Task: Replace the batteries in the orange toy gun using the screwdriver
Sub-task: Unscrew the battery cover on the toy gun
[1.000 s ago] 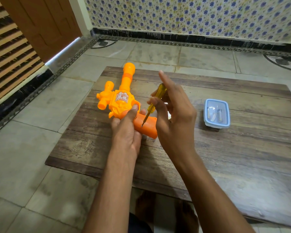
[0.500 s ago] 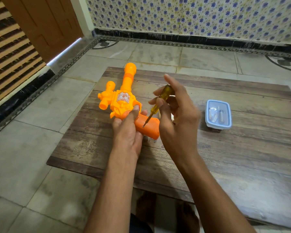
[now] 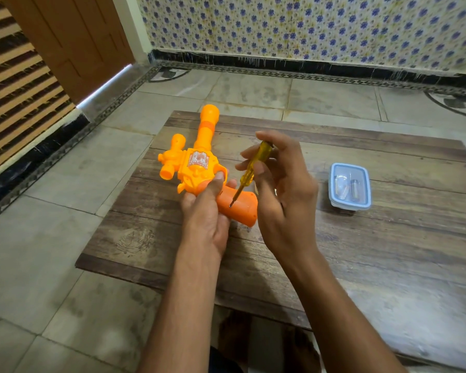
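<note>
An orange toy gun [image 3: 197,162] lies on its side at the left of a low wooden table [image 3: 361,251], barrel pointing away. My left hand [image 3: 205,211] grips it where the body meets the darker orange handle [image 3: 241,208]. My right hand [image 3: 283,189] pinches a yellow-handled screwdriver [image 3: 250,168], held steeply. Its metal tip touches a small hole on the handle's upper face.
A small clear box with a blue rim [image 3: 349,186] sits to the right of my hands, with batteries inside. The table stands on a tiled floor [image 3: 51,238]. A brown door [image 3: 73,44] is at the far left and a patterned tiled wall [image 3: 307,25] behind.
The screwdriver has tilted a little more upright and my right hand's fingers have shifted on its handle. Its tip stays on the gun handle. My left hand keeps its grip.
</note>
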